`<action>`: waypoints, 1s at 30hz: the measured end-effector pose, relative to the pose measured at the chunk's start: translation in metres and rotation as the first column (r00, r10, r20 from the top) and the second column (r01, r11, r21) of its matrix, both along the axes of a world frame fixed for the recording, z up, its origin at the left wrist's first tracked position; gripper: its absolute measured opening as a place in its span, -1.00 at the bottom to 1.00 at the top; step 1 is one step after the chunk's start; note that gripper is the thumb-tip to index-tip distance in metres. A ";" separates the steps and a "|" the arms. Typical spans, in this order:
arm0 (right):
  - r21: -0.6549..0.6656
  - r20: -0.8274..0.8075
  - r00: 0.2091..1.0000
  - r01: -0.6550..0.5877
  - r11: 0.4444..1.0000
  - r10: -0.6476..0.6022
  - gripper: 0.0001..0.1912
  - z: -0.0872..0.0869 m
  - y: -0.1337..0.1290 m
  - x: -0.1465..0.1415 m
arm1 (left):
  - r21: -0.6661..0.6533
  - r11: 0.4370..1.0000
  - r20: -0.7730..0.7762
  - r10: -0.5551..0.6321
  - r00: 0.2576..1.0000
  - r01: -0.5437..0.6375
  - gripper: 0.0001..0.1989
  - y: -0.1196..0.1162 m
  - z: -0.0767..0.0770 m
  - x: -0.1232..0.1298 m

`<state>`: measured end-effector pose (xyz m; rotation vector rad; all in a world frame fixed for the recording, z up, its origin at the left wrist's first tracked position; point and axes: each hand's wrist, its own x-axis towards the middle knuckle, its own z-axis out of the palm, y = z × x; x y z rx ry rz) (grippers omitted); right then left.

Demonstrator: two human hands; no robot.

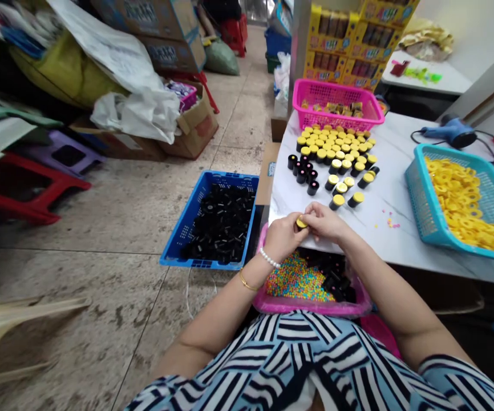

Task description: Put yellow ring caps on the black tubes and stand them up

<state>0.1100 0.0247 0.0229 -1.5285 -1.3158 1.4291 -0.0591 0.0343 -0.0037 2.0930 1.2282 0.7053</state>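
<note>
My left hand (284, 235) is closed on a small container with a yellow top (302, 222), just over the near edge of the white table. My right hand (322, 221) pinches the same container from the other side, its fingers at the yellow top. Beneath my hands, a pink basket (315, 308) on my lap holds small colourful beads (298, 279) and black containers (340, 282). Beyond them on the table stand many yellow-topped black containers (336, 201). A group of black containers without yellow tops (301, 176) stands at their left.
A turquoise basket (422, 211) of yellow rings stands at the right, near a blue heat tool (454, 134). Another pink basket (336, 123) is at the back. A blue crate (206, 264) of black pieces lies left of the table.
</note>
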 end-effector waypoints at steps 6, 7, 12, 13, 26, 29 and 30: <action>0.284 0.303 0.950 -0.018 0.959 -0.072 -0.64 -0.001 -0.022 -0.009 | 0.043 0.994 -0.139 -0.094 0.986 0.101 -0.69 -0.003 0.005 -0.010; 0.318 0.381 0.917 -0.012 0.948 -0.116 -0.66 -0.001 -0.025 -0.008 | 0.039 0.992 -0.129 -0.111 0.985 0.117 -0.64 -0.004 0.005 -0.012; 0.415 0.592 0.667 0.228 0.881 -0.452 -0.67 -0.004 -0.031 0.029 | 0.011 1.000 0.027 -0.026 0.999 0.025 -0.59 0.007 0.005 -0.006; 0.423 0.591 0.637 0.278 0.863 -0.495 -0.65 -0.006 -0.029 0.039 | 0.020 1.000 0.034 0.019 0.999 -0.020 -0.63 0.014 0.006 0.001; 0.576 0.424 0.732 0.236 0.783 -0.533 -0.64 0.021 -0.046 0.083 | 0.206 0.967 -0.220 0.194 0.956 -0.148 -0.43 0.098 0.008 0.069; 0.705 0.552 0.505 0.142 0.695 -0.663 -0.81 0.060 -0.080 0.149 | 0.225 0.963 -0.216 0.199 0.956 -0.149 -0.47 0.100 0.009 0.070; 0.730 0.575 0.369 0.172 0.661 -0.730 -0.81 0.073 -0.088 0.179 | 0.230 0.965 -0.205 0.174 0.963 -0.125 -0.50 0.098 0.010 0.069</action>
